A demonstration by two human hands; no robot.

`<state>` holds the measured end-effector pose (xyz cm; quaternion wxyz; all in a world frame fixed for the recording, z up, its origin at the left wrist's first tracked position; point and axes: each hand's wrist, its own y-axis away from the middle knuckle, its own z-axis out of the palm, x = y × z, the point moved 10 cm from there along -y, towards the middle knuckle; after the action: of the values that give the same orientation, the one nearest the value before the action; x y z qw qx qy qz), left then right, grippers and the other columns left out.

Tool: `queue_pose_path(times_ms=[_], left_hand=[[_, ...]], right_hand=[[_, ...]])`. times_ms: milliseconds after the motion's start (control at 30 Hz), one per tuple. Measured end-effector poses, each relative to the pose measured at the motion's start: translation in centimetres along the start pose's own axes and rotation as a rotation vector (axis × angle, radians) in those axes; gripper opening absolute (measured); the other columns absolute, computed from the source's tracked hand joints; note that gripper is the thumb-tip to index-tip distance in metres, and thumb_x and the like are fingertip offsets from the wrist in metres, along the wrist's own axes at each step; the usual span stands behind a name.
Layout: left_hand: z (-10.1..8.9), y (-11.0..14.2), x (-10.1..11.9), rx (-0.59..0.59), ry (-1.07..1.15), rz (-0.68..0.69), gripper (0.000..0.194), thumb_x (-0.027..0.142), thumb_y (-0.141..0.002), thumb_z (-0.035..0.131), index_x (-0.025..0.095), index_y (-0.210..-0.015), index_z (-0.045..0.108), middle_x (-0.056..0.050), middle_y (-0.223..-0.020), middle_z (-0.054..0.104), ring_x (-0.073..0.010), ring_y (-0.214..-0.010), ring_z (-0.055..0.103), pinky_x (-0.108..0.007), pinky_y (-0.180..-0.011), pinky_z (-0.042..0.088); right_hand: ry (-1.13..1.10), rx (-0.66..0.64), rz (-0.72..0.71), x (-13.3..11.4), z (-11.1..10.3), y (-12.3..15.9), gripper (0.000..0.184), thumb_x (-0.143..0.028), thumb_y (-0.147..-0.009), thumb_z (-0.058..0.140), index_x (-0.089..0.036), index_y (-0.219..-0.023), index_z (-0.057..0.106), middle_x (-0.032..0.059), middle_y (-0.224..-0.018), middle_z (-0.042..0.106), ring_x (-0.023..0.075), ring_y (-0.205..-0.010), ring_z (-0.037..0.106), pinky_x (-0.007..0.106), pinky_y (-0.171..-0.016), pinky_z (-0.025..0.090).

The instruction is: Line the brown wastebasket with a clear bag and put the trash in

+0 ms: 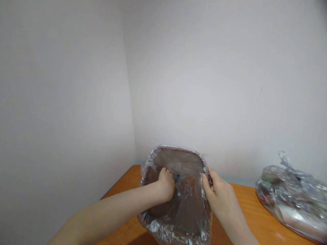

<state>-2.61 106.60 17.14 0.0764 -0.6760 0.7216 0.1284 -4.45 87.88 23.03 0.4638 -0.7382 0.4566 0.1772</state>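
Note:
A trash bin (pixel 189 217) lined with a thin clear plastic bag (pixel 159 226) stands on the wooden table, its mouth tilted toward me. The bag is folded over the rim all the way round. My right hand (pixel 221 190) grips the bin's right rim, thumb on the inner side over the bag and fingers outside. Down inside the bin is my left hand (pixel 167 185), its fingers curled against the liner; whatever they may hold is hidden. Near that hand, the liner gathers into crumpled folds at the middle.
To the right, a tied clear plastic bag (pixel 293 200) with white, green and red contents lies on the orange-brown table (pixel 247 200). Behind the bin rises a white wall (pixel 204 85), meeting another wall (pixel 63 102) at a corner on the left.

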Motion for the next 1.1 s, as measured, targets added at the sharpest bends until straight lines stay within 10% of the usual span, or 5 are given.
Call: queue_pose_path(times_ms=[167,333,533,733,1100], left_hand=[[0.1,1.7,0.4,-0.052,-0.098,-0.002,0.05,0.014,-0.071,0.081,0.013,-0.119,0.067,-0.019,-0.136,0.059,-0.036,-0.133,0.049,-0.055,-0.12,0.026],[-5.8,7.9,2.3,0.215,-0.042,0.14,0.038,0.033,-0.091,0.058,0.017,-0.126,0.06,-0.013,-0.146,0.05,-0.027,-0.141,0.039,-0.047,-0.125,0.015],[-9.7,16.4,-7.5,0.848,0.369,-0.213,0.022,0.034,-0.098,0.045,0.022,-0.115,0.053,-0.009,-0.121,0.058,-0.024,-0.116,0.054,-0.045,-0.103,0.042],[-4.4,15.3,-10.6,0.526,0.731,-0.342,0.028,0.048,-0.096,0.044,0.025,-0.108,0.051,-0.002,-0.097,0.066,-0.0194,-0.084,0.064,-0.034,-0.078,0.047],[-3.7,14.2,-9.2,0.456,0.843,-0.238,0.019,0.034,-0.093,0.044,0.024,-0.106,0.053,0.001,-0.087,0.066,-0.0163,-0.076,0.062,-0.027,-0.071,0.041]], right_hand=[[-0.011,-0.012,-0.006,-0.2,0.1,0.2,0.042,-0.047,-0.097,0.03,-0.018,-0.112,0.057,0.0126,-0.089,0.072,0.029,-0.078,0.067,0.036,-0.07,0.043],[0.002,0.0,0.002,0.6,0.5,0.0,0.043,-0.048,-0.097,0.03,-0.019,-0.114,0.056,0.0116,-0.088,0.072,0.0288,-0.078,0.068,0.036,-0.07,0.044],[-0.008,0.008,0.024,1.2,0.7,-0.3,0.038,-0.048,-0.097,0.031,-0.022,-0.106,0.057,0.008,-0.083,0.07,0.028,-0.079,0.068,0.033,-0.067,0.044],[-0.029,0.024,0.045,1.4,0.5,-0.5,0.038,-0.049,-0.096,0.032,-0.022,-0.105,0.058,0.0073,-0.083,0.07,0.0267,-0.079,0.068,0.033,-0.069,0.044],[-0.099,0.036,0.101,2.4,-0.3,-0.9,0.047,-0.054,-0.091,0.036,-0.019,-0.106,0.064,0.0052,-0.077,0.07,0.0235,-0.069,0.063,0.031,-0.067,0.042]])
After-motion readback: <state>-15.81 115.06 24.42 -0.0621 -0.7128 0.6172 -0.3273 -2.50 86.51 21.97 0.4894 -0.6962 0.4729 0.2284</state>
